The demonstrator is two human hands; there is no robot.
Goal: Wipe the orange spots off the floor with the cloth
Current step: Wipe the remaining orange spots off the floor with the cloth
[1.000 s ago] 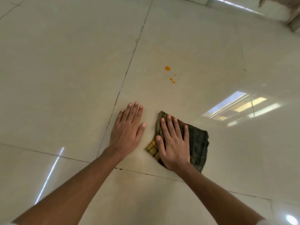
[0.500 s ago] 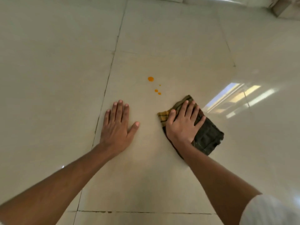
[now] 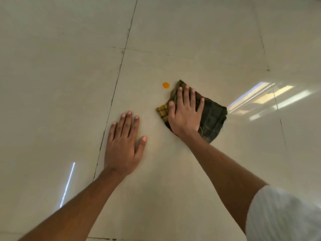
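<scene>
The floor (image 3: 191, 171) is laid with glossy pale tiles, dark grout lines running between them. One round orange spot (image 3: 165, 85) shows on the tile, just beside the far left corner of the cloth (image 3: 212, 117) and not touching it as far as can be seen.

The cloth is a folded checked piece, mostly dark green with a yellow checked patch at its near left edge. It lies flat on the floor.

The right hand (image 3: 185, 113) lies palm down on the left part of the cloth, fingers straight and slightly spread, pressing it flat rather than gripping it. Its fingertips reach close to the cloth's far edge, near the orange spot.

The left hand (image 3: 124, 145) rests palm down on the bare tile, fingers extended, thumb out to the side, holding nothing. It sits near the cloth but apart from it, just right of a grout line.

A white sleeve (image 3: 281, 214) covers the right upper arm at the lower right corner. Bright window reflections lie on the tiles to the right of the cloth.
</scene>
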